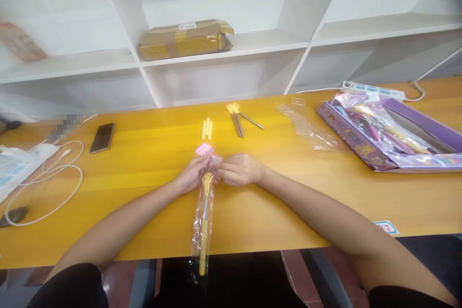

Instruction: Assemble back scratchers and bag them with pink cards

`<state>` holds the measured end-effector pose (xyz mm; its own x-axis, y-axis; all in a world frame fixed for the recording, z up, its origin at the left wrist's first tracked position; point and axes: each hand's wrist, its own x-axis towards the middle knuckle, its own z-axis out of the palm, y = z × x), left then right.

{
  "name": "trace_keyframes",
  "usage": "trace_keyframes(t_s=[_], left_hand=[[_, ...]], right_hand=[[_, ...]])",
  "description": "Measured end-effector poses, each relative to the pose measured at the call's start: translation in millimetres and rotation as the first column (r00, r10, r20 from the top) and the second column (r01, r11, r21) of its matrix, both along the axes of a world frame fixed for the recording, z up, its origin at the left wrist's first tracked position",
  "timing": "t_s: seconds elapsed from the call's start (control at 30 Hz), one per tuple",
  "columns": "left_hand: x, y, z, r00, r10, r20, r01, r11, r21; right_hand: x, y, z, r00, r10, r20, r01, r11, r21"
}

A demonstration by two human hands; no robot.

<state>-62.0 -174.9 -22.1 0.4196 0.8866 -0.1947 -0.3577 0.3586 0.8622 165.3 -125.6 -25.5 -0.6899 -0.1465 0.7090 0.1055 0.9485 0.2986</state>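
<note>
Between my two hands, a yellow back scratcher (pixel 204 231) with a claw head and metal shaft hangs inside a clear plastic bag (pixel 195 236). Its handle end reaches past the table's front edge. My left hand (pixel 195 173) pinches the top of the bag, beside a pink card (pixel 205 148). The fingers of my right hand (pixel 238 169) are closed at the same upper end, by a second pink-and-white label (pixel 215 158). Just beyond lie several yellow handle sleeves (pixel 207 129). Several back scratcher heads on metal rods (pixel 237 119) rest further back.
A purple display box (pixel 375 156) holding bagged items stands at right, with loose clear wrappers (pixel 306 125) near it. A phone (pixel 102 137), white cable (pixel 54 179) and dark mouse (pixel 13 216) lie at left. A taped carton (pixel 182 42) sits on the shelf.
</note>
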Motion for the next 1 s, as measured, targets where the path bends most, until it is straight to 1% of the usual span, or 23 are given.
trace_keyframes(t_s=[0.13, 0.2, 0.23, 0.27, 0.3, 0.33, 0.37, 0.4, 0.43, 0.47, 0.5, 0.53, 0.6, 0.63, 0.67, 0.7, 0.77, 0.83, 0.87, 0.9, 0.93, 0.97, 1.0], left_hand=[[0.6, -0.4, -1.0, 0.998, -0.013, -0.062, 0.016, 0.998, 0.063], [0.3, -0.9, -2.6, 0.995, 0.009, -0.096, -0.001, 0.997, 0.08], [-0.1, -0.8, -3.9, 0.993, 0.027, -0.113, -0.017, 0.996, 0.088], [-0.7, -0.6, -5.5, 0.99, 0.051, -0.13, -0.038, 0.995, 0.095], [-1.5, 0.0, -7.4, 0.986, 0.079, -0.147, -0.064, 0.992, 0.104], [-2.4, 0.9, -9.5, 0.98, 0.11, -0.163, -0.092, 0.989, 0.117], [-3.6, 1.9, -11.5, 0.973, 0.148, -0.178, -0.125, 0.983, 0.135], [-4.8, 3.1, -13.3, 0.963, 0.193, -0.189, -0.164, 0.974, 0.158], [-5.9, 4.2, -14.7, 0.951, 0.241, -0.194, -0.207, 0.961, 0.184], [-7.0, 5.2, -15.6, 0.938, 0.287, -0.192, -0.248, 0.947, 0.206], [-7.8, 6.0, -15.8, 0.924, 0.331, -0.189, -0.288, 0.931, 0.223], [-8.3, 6.6, -15.3, 0.91, 0.369, -0.186, -0.324, 0.916, 0.235], [-8.3, 7.5, -12.8, 0.883, 0.433, -0.18, -0.383, 0.887, 0.257], [-7.9, 8.0, -11.0, 0.872, 0.459, -0.171, -0.407, 0.873, 0.269], [-7.4, 8.6, -9.1, 0.868, 0.472, -0.156, -0.42, 0.864, 0.276], [-6.9, 9.5, -7.3, 0.877, 0.461, -0.135, -0.413, 0.868, 0.276], [-6.2, 11.8, -4.4, 0.919, 0.385, -0.081, -0.356, 0.903, 0.241], [-6.5, 14.4, -2.9, 0.952, 0.305, -0.029, -0.295, 0.939, 0.175], [-7.0, 15.4, -2.4, 0.96, 0.28, -0.01, -0.276, 0.95, 0.146], [-7.6, 16.1, -2.0, 0.965, 0.263, 0.003, -0.261, 0.957, 0.127], [-8.3, 16.4, -1.6, 0.969, 0.246, 0.008, -0.245, 0.962, 0.121], [-9.0, 16.3, -1.1, 0.975, 0.224, 0.006, -0.223, 0.967, 0.125], [-9.7, 15.9, -0.5, 0.98, 0.2, 0.0, -0.199, 0.971, 0.134]], right_hand=[[-3.9, 0.2, -9.5, 0.999, -0.028, -0.044, 0.022, 0.993, -0.117], [-3.1, 0.0, -15.2, 0.99, -0.047, -0.13, 0.027, 0.988, -0.151], [-2.5, -0.4, -17.2, 0.981, -0.074, -0.181, 0.041, 0.983, -0.182], [-2.2, -1.1, -18.0, 0.97, -0.124, -0.209, 0.072, 0.968, -0.241], [-2.3, -2.1, -17.3, 0.961, -0.193, -0.197, 0.12, 0.936, -0.33], [-3.2, -3.8, -14.9, 0.954, -0.265, -0.138, 0.18, 0.878, -0.444], [-4.7, -6.3, -10.7, 0.946, -0.321, -0.034, 0.247, 0.786, -0.567], [-7.1, -9.7, -4.9, 0.933, -0.347, 0.093, 0.316, 0.669, -0.673], [-10.2, -14.5, 2.2, 0.916, -0.338, 0.218, 0.379, 0.543, -0.749], [-13.9, -20.7, 9.8, 0.9, -0.299, 0.318, 0.424, 0.428, -0.799], [-18.1, -28.4, 17.3, 0.892, -0.243, 0.382, 0.446, 0.329, -0.832], [-22.6, -37.4, 23.9, 0.89, -0.188, 0.415, 0.452, 0.246, -0.858], [-32.0, -58.1, 32.2, 0.903, -0.091, 0.419, 0.427, 0.113, -0.897], [-36.4, -68.5, 33.1, 0.908, -0.058, 0.414, 0.417, 0.064, -0.906], [-40.1, -77.7, 31.9, 0.911, -0.035, 0.411, 0.412, 0.028, -0.911], [-42.6, -84.9, 29.1, 0.911, -0.022, 0.412, 0.412, 0.003, -0.911], [-41.3, -90.8, 22.0, 0.917, -0.024, 0.398, 0.398, -0.032, -0.917], [-26.7, -83.2, 20.6, 0.941, -0.058, 0.335, 0.331, -0.064, -0.941], [-13.2, -74.6, 25.0, 0.953, -0.095, 0.289, 0.283, -0.072, -0.956], [4.6, -63.5, 34.0, 0.959, -0.15, 0.239, 0.231, -0.066, -0.971], [26.2, -50.5, 47.9, 0.955, -0.221, 0.197, 0.192, -0.044, -0.98], [51.0, -36.4, 66.8, 0.927, -0.332, 0.174, 0.177, -0.021, -0.984], [78.0, -21.9, 90.0, 0.877, -0.443, 0.184, 0.2, -0.01, -0.98]])
